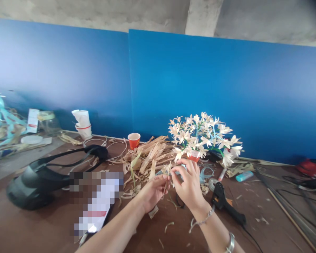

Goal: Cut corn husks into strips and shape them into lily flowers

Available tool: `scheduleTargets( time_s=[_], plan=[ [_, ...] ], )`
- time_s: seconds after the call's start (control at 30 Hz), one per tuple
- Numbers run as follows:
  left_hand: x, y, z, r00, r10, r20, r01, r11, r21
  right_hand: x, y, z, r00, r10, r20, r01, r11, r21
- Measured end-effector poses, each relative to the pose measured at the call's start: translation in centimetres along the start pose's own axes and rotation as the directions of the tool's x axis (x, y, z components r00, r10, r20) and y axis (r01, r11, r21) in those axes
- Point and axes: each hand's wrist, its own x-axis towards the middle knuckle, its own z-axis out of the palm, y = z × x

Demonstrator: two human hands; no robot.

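Observation:
A small pale corn-husk flower (166, 168) stands up from my left hand (156, 191), whose thumb and fingers are closed on its thin stem. Right beside it, my right hand (187, 180) pinches at the flower's edge, fingers curled; exactly what part lies between the fingertips is too small to see. Behind both hands spreads a heap of dry corn husks (150, 154). A bunch of finished white husk flowers (197, 135) on green and blue stems rises from a red paper cup (193, 156) just beyond my right hand.
A black glue gun (226, 203) with its cord lies right of my right arm. At left are a black headset (34, 186) and a blurred-out phone (97, 203). Another red paper cup (134, 140) stands near the blue partition (158, 84). Husk scraps dot the brown table (147, 239).

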Motion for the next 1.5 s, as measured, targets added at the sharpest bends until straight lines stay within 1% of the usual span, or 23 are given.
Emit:
scheduleTargets(
  time_s=[0.3,0.5,0.63,0.7,0.77,0.83,0.9,0.93,1.0,1.03,1.13,1.2,1.23,1.3,1.43,1.5],
  plan=[
    [-0.2,0.3,0.4,0.998,0.039,0.05,-0.042,0.998,0.045,0.2,-0.2,-0.3,1.0,0.011,0.017,-0.011,1.0,-0.001],
    [-0.3,0.3,0.7,0.999,0.041,0.02,-0.043,0.996,0.074,0.2,-0.1,-0.3,0.999,0.01,0.032,-0.01,1.0,-0.014],
    [-0.3,0.5,0.8,0.997,0.055,0.045,-0.059,0.994,0.097,0.2,-0.1,-0.5,0.999,-0.001,0.036,0.001,1.0,-0.012],
    [-0.4,0.6,0.8,0.996,0.069,0.06,-0.075,0.991,0.111,0.2,0.0,-0.8,0.999,-0.022,0.044,0.021,0.999,0.026],
    [-0.5,0.6,0.8,0.994,0.094,0.064,-0.102,0.986,0.135,0.0,0.2,-1.0,0.998,-0.026,0.049,0.02,0.994,0.108],
    [-0.5,0.6,0.9,0.99,0.123,0.067,-0.134,0.973,0.189,-0.4,0.5,-1.3,0.998,0.04,0.046,-0.05,0.973,0.225],
    [-0.6,0.6,0.9,0.987,0.145,0.071,-0.16,0.947,0.28,-0.8,0.7,-1.4,0.98,0.189,0.061,-0.198,0.914,0.353],
    [-0.5,0.5,0.9,0.985,0.155,0.077,-0.172,0.928,0.331,-1.0,0.9,-1.5,0.957,0.274,0.091,-0.287,0.864,0.414],
    [-0.5,0.5,0.9,0.978,0.184,0.093,-0.207,0.881,0.426,-1.2,1.0,-1.5,0.889,0.414,0.194,-0.452,0.731,0.511],
    [-0.5,0.5,1.0,0.974,0.202,0.104,-0.227,0.858,0.461,-1.3,1.1,-1.6,0.851,0.46,0.254,-0.52,0.662,0.54],
    [-0.6,0.6,1.0,0.961,0.242,0.133,-0.276,0.806,0.524,-1.4,1.2,-1.6,0.733,0.547,0.405,-0.672,0.487,0.558],
    [-0.6,0.6,0.9,0.957,0.254,0.142,-0.29,0.788,0.543,-1.4,1.1,-1.7,0.675,0.576,0.462,-0.725,0.402,0.559],
    [-0.6,0.6,0.9,0.956,0.255,0.146,-0.292,0.782,0.551,-1.4,1.1,-1.7,0.657,0.583,0.478,-0.738,0.368,0.566],
    [-0.6,0.6,0.9,0.956,0.251,0.154,-0.294,0.769,0.567,-1.4,1.0,-1.7,0.65,0.568,0.505,-0.741,0.324,0.588],
    [-0.5,0.4,0.8,0.958,0.233,0.169,-0.288,0.759,0.584,-1.2,0.8,-1.7,0.689,0.481,0.542,-0.71,0.298,0.638],
    [-0.5,0.2,0.8,0.956,0.251,0.153,-0.292,0.752,0.591,-1.2,0.8,-1.5,0.691,0.487,0.534,-0.704,0.286,0.651]
  ],
)
